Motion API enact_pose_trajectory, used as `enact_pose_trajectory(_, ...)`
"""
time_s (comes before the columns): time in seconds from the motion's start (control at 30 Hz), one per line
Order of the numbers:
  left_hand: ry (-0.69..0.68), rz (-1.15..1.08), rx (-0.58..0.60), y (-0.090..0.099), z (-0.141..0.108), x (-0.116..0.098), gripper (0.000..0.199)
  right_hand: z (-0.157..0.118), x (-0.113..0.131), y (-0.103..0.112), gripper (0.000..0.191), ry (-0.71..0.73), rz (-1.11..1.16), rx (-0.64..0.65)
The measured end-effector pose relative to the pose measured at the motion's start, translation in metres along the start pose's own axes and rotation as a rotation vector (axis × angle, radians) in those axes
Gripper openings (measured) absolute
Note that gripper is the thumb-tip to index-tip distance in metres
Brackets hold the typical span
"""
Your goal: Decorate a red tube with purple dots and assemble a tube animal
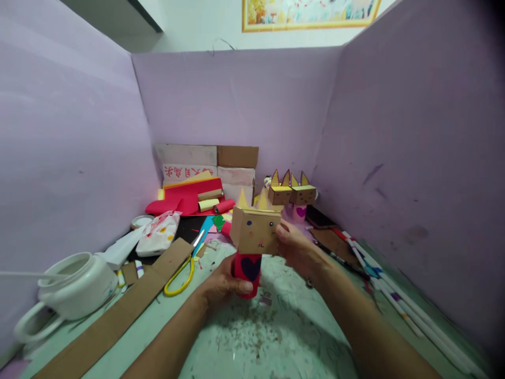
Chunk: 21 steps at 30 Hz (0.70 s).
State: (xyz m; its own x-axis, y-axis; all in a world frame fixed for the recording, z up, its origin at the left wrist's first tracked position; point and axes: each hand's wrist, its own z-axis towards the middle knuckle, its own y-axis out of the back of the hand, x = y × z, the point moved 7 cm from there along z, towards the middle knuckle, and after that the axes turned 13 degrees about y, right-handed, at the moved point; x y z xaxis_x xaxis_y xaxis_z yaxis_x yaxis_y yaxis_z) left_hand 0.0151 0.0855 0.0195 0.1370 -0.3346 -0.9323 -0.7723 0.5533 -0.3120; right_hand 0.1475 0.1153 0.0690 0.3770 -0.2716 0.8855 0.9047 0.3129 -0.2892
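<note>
Taking the yellow-handled scissors (192,266) as our mark, we have the cat-eared cardboard figure (258,237) to their right, upright between both hands over the pale green tabletop (292,337). Our left hand (223,281), right of the scissors and nearer to us, curls round the figure's red tube body (238,268), its thumb across the front below a dark heart (251,267). Our right hand (295,246), farther right of the scissors, holds the right edge of the box head (248,243) in a narrow grip, thumb beside the drawn face (260,231). That head sits directly over the tube; we cannot tell whether the two are fixed together.

Beyond the scissors and to the right, we see two more eared box heads (280,197), with a pink tube (295,211) bearing a purple heart under the right one. Just left of the scissors, a long brown cardboard strip (126,302) slants towards us, and well left of them stands a white pot (81,295). Red paper sheets (189,200) lie beyond the scissors; long white rods (398,300) lie far to their right
</note>
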Motion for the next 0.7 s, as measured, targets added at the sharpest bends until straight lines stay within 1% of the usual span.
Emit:
enact_pose_trajectory(0.07,0.030,0.045,-0.002,-0.003,0.002,0.003,0.051,-0.005,0.006,-0.005,0.084,0.014,-0.005,0.012)
enact_pose_trajectory(0.1,0.034,0.083,-0.025,-0.004,0.004,0.004,0.051,-0.006,0.010,-0.006,0.081,0.033,-0.034,0.002)
enact_pose_trajectory(0.13,0.022,0.127,-0.068,-0.003,0.006,0.005,0.051,-0.007,0.014,-0.005,0.079,0.061,-0.074,-0.014)
enact_pose_trajectory(0.2,-0.045,0.211,-0.189,0.000,0.009,0.005,0.057,-0.008,0.022,-0.003,0.074,0.137,-0.165,-0.049)
enact_pose_trajectory(0.3,-0.132,0.307,-0.336,0.000,0.013,0.008,0.066,-0.008,0.028,0.001,0.070,0.223,-0.260,-0.115)
enact_pose_trajectory(0.4,-0.126,0.388,-0.453,-0.001,0.015,0.016,0.060,-0.007,0.024,0.006,0.074,0.238,-0.288,-0.158)
enact_pose_trajectory(0.53,-0.115,0.386,-0.556,0.002,0.014,0.017,0.050,-0.006,0.015,0.007,0.079,0.220,-0.360,-0.118)
enact_pose_trajectory(0.7,-0.113,0.395,-0.663,0.008,0.015,0.013,0.044,-0.011,0.011,0.004,0.080,0.240,-0.456,0.000)
